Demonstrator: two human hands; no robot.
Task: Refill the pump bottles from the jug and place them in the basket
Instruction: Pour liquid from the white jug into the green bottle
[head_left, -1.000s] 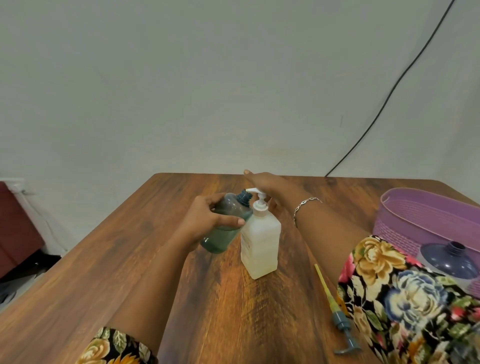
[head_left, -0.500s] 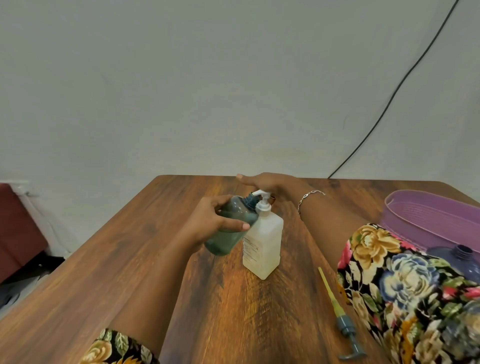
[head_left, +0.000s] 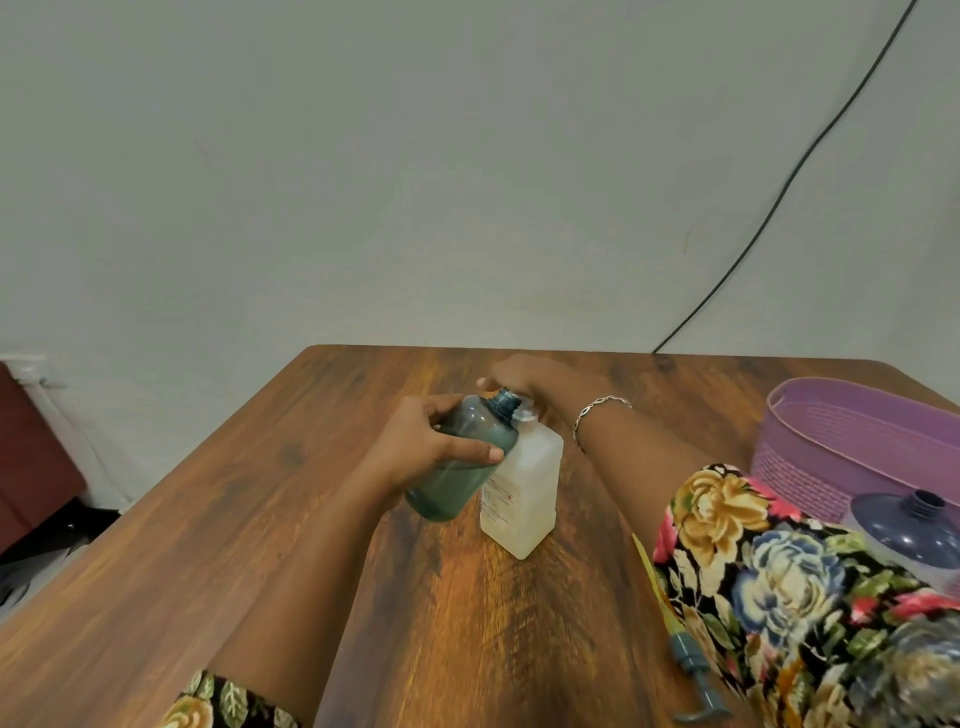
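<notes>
Worktop (head_left: 260, 519): wood-grain, carries all items. Basket (head_left: 831, 447): purple, at R edge of worktop. Jug (head_left: 919, 540): dark-blue domed top, neck uncapped, stands just in front of basket, partly behind my R sleeve. White pump bottle (head_left: 524, 499): upright at ctr. Teal bottle (head_left: 457, 478): tilted, open neck pointing up and R, leaning against white bottle's shoulder. My left hand (head_left: 426, 441) grips teal bottle round its body, thumb across the front. My right hand (head_left: 524, 374) sits over white bottle's pump; blurred, partly hidden, so grip can't be told. Loose pump (head_left: 685, 660) w/ yellow tube lies on worktop beside R sleeve.
</notes>
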